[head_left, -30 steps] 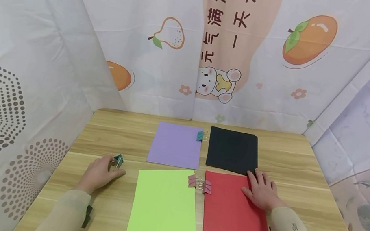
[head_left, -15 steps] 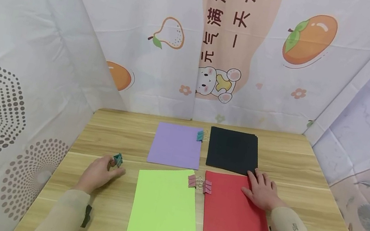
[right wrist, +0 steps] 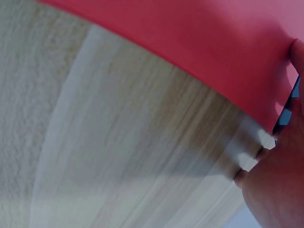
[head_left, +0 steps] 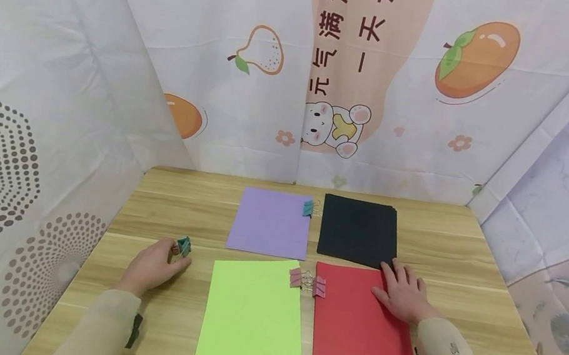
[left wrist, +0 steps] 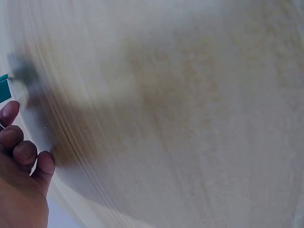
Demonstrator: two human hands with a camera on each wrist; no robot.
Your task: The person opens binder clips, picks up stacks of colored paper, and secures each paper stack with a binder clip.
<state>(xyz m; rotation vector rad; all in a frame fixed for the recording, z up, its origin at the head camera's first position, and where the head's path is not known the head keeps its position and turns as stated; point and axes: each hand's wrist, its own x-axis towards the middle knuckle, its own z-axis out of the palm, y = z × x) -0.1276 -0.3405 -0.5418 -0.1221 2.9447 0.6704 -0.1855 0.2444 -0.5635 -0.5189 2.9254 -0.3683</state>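
Note:
My left hand (head_left: 153, 267) pinches a teal binder clip (head_left: 183, 245) just above the wooden table, left of the green paper. In the left wrist view only a corner of that clip (left wrist: 4, 89) shows beyond the curled fingertips. My right hand (head_left: 403, 295) rests with spread fingers on the upper right corner of a red paper stack (head_left: 357, 333). Its fingertips reach the lower corner of a black paper stack (head_left: 357, 231). In the right wrist view, the thumb lies on the red paper (right wrist: 213, 52), while other fingertips touch the wood.
A purple paper stack (head_left: 271, 223) bears a teal binder clip (head_left: 308, 208) on its right edge. Pink binder clips sit on the green paper stack (head_left: 254, 318) and on the red one, their wire handles meeting. Printed curtains (head_left: 250, 114) enclose the table's back and sides.
The teal binder clip has turned a little between my left fingers, and its wire handle shows less than before. My right hand stays where it was on the red paper.

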